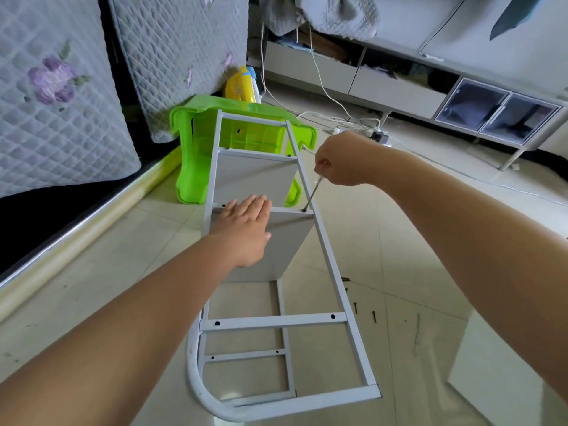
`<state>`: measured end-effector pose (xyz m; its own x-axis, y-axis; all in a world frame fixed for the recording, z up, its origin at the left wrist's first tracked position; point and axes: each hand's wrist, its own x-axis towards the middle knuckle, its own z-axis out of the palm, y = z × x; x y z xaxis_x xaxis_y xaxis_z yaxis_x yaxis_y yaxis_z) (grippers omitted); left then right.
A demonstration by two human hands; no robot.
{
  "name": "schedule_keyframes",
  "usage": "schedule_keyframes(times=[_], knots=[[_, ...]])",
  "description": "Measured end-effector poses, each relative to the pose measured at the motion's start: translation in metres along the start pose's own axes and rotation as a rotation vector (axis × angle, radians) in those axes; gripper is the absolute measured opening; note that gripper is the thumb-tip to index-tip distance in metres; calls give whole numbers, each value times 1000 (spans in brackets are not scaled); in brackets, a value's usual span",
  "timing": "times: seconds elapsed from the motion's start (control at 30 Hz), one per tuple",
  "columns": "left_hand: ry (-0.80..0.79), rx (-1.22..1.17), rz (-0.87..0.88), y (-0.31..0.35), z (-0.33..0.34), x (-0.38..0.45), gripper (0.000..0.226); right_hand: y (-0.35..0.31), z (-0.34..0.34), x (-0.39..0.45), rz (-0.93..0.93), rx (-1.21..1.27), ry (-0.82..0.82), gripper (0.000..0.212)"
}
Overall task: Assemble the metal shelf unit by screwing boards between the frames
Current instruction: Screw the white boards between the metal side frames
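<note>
White frame [322,238]: your left hand [242,229] presses flat on it, your right hand [341,161] fingers grip the screwdriver [312,195]

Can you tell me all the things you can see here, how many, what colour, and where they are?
metal frame: one on top, white, lying across the floor
board: two, pale grey, standing under the frame's rungs
screwdriver: one, silver shaft, tip at a rung's right hole
loose screws: a few, dark, on the tiles right of the frame
stool: one, green, tipped over behind the frame
quilted covers: grey with purple flowers, left
cabinet: one, grey, far right
cables: white, by the cabinet
left hand: flat on the board
right hand: grips the screwdriver
</note>
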<state>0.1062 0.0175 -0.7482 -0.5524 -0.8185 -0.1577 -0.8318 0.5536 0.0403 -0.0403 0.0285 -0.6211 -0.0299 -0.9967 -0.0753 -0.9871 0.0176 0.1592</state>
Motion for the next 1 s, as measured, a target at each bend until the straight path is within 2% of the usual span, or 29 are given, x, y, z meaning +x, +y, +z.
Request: schedule_keyframes(times=[0.23, 0.33, 0.43, 0.63, 0.73, 0.87, 1.0], knots=[[-6, 1, 3, -1, -3, -2, 59, -8, -2, 6, 272, 141, 17, 25], [-9, -5, 16, -2, -4, -2, 59, -14, -2, 0, 157, 68, -45, 18], [-18, -28, 21, -3, -4, -1, 59, -11, -5, -6, 44, -30, -106, 30], [-31, -35, 28, -4, -2, -1, 60, 0, -11, -15, -69, -225, -156, 30], [-20, -33, 29, -3, -1, 0, 60, -3, -9, -12, -32, -212, -169, 32], [-17, -28, 31, -3, -2, -2, 59, -14, -15, -1, 116, -134, -239, 31], [-23, -28, 26, -2, -3, -2, 59, -22, -10, 12, 150, -114, -286, 30]])
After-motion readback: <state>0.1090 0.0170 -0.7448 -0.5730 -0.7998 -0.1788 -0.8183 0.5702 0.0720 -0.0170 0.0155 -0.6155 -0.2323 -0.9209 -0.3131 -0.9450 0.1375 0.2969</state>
